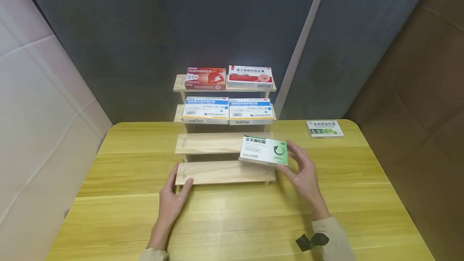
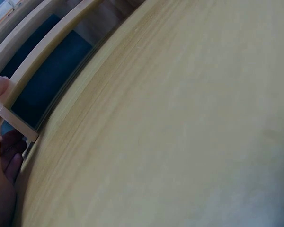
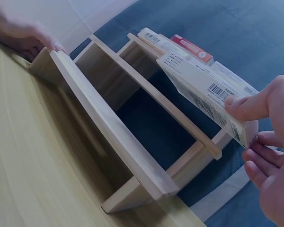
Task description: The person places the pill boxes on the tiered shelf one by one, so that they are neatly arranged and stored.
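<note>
A white and green medicine box [image 1: 262, 151] is pinched at its right end by my right hand [image 1: 302, 172], tilted above the right side of the two lower steps of a wooden stepped rack [image 1: 217, 172]. In the right wrist view, the thumb lies on the barcode side of the medicine box [image 3: 199, 90], with the fingers at its end. My left hand [image 1: 174, 200] grips the left end of the lowest step. Its thumb is on the front edge in the left wrist view, and the other fingers reach round the end of the rack [image 2: 19, 124].
On the top step stand a red medicine box [image 1: 205, 79] and a white and red one [image 1: 250, 77]. Two blue and white boxes [image 1: 205, 110] sit side by side one step lower. Another white and green box [image 1: 324, 129] lies on the wooden table [image 1: 232, 228] at the back right.
</note>
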`<state>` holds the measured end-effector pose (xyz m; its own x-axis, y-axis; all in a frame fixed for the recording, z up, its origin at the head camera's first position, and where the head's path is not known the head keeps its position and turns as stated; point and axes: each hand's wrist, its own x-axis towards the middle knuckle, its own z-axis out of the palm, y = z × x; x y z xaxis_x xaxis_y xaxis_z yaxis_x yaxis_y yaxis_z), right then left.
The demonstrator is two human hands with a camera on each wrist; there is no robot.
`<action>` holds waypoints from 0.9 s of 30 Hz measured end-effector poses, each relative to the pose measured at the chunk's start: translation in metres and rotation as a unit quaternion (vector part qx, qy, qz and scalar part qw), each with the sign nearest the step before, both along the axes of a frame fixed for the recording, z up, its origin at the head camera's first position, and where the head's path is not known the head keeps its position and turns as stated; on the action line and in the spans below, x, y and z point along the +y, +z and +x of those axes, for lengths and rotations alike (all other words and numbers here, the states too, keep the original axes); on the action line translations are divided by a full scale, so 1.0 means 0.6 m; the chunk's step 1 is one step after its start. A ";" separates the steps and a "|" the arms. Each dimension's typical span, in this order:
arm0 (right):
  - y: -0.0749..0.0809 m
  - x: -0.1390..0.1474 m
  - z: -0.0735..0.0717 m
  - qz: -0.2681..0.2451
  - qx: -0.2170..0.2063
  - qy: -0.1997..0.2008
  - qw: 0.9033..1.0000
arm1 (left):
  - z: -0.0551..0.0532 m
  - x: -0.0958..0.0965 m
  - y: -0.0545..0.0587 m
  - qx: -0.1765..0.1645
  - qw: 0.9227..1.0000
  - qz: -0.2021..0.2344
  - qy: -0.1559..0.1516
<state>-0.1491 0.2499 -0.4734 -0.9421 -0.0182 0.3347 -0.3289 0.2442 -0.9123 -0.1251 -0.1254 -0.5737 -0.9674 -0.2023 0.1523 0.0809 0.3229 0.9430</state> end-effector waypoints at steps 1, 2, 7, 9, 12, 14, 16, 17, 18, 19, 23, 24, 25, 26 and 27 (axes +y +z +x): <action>0.000 -0.002 -0.001 0.002 0.002 0.002 1.000 | 0.000 0.000 0.000 0.000 1.000 0.001 0.000; -0.001 -0.005 -0.002 0.003 0.002 0.004 1.000 | 0.000 0.000 0.000 0.000 1.000 0.001 -0.001; -0.002 -0.017 -0.004 0.003 0.003 0.011 1.000 | 0.000 -0.001 0.000 -0.001 1.000 -0.001 -0.001; -0.001 -0.022 -0.004 0.000 0.000 0.014 1.000 | 0.000 -0.001 0.001 -0.001 1.000 -0.001 -0.001; -0.001 -0.030 -0.005 -0.005 -0.001 0.021 1.000 | 0.000 0.000 0.001 -0.003 1.000 0.001 -0.002; 0.000 -0.035 -0.006 -0.007 0.000 0.027 1.000 | -0.001 0.000 0.001 -0.004 1.000 0.003 -0.003; -0.001 -0.040 -0.008 -0.006 0.002 0.031 1.000 | -0.001 0.000 0.001 -0.005 1.000 0.004 -0.004; 0.000 -0.043 -0.008 -0.006 0.001 0.032 0.999 | -0.001 0.000 0.001 -0.004 1.000 0.005 -0.004; 0.000 -0.046 -0.009 -0.004 0.001 0.033 0.999 | -0.001 0.000 0.001 -0.004 1.000 0.006 -0.004; 0.000 -0.048 -0.009 -0.003 0.002 0.035 0.999 | -0.001 0.000 0.001 -0.004 1.000 0.007 -0.003; 0.000 -0.057 -0.013 0.002 0.004 0.038 0.999 | 0.000 0.000 0.001 -0.004 1.000 0.007 0.000; 0.000 -0.059 -0.014 0.003 0.005 0.038 0.999 | 0.000 0.000 0.001 -0.004 1.000 0.005 0.001; -0.001 -0.061 -0.015 0.004 0.006 0.038 0.999 | 0.001 0.000 0.001 -0.004 1.000 0.004 0.001; -0.001 -0.063 -0.015 0.005 0.006 0.038 0.999 | 0.001 0.000 0.001 -0.004 1.000 0.002 0.002; -0.001 -0.065 -0.016 0.005 0.007 0.037 0.999 | 0.001 -0.001 0.001 -0.004 1.000 0.000 0.002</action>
<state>-0.1586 0.2111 -0.4741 -0.9330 -0.0917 0.3481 -0.3600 0.2281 -0.9047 -0.1245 -0.1258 -0.5731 -0.9679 -0.2055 0.1449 0.0728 0.3223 0.9438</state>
